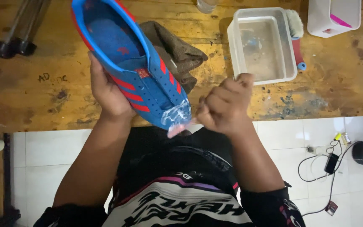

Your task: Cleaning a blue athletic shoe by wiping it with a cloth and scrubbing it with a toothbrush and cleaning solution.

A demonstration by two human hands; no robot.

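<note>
Shoe (135, 63), blue with red stripes, one only, upper centre-left of frame, toe foamy. Left hand (108, 90) fingers clamped on its side. Right hand (225, 105) fingers closed on a small brush (177, 129) touching the toe. Counter (34, 92): one clear tub (288, 63) holding cloudy water, upper right; one scrub brush (296, 29) against its far side; one white bin (333, 17); one brown cloth (177, 52).

A worn, stained wooden workbench (30, 96) carries everything. Just beyond the fingers (232, 90) of the right hand stands a clear rectangular plastic tub (262, 44) of water, with a red-handled scrubbing brush (296, 29) against its far side. Between both hands' fingers, further back, lies a crumpled brown cloth (177, 52). A white plastic container (333, 17) sits at the far right.
</note>
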